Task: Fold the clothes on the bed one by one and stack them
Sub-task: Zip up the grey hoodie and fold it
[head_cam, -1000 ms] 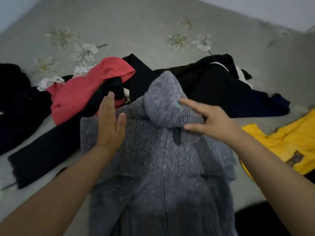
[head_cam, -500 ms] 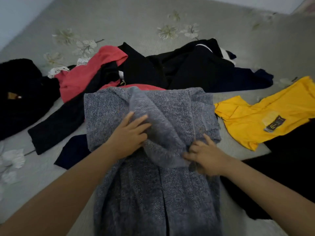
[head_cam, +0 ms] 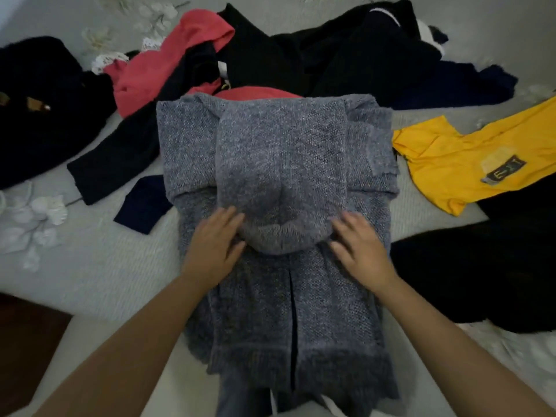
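Note:
A grey knitted hooded cardigan (head_cam: 279,311) lies flat on the bed in front of me, its sleeves folded in and its hood (head_cam: 279,164) laid down over the back. My left hand (head_cam: 213,245) rests flat on the cardigan at the hood's lower left edge. At the hood's lower right edge my right hand (head_cam: 361,251) presses down with straight fingers. Neither hand grips the fabric.
Unfolded clothes lie around: a red garment (head_cam: 168,64) and black garments (head_cam: 346,52) behind, a black pile (head_cam: 39,106) at the left, a yellow T-shirt (head_cam: 469,164) and a black piece (head_cam: 487,266) at the right. The grey bedspread (head_cam: 90,260) shows at the left.
The hood has been brought down from upright and laid flat on the cardigan. Both hands let go of it and now lie flat beside its tip, nearer to me.

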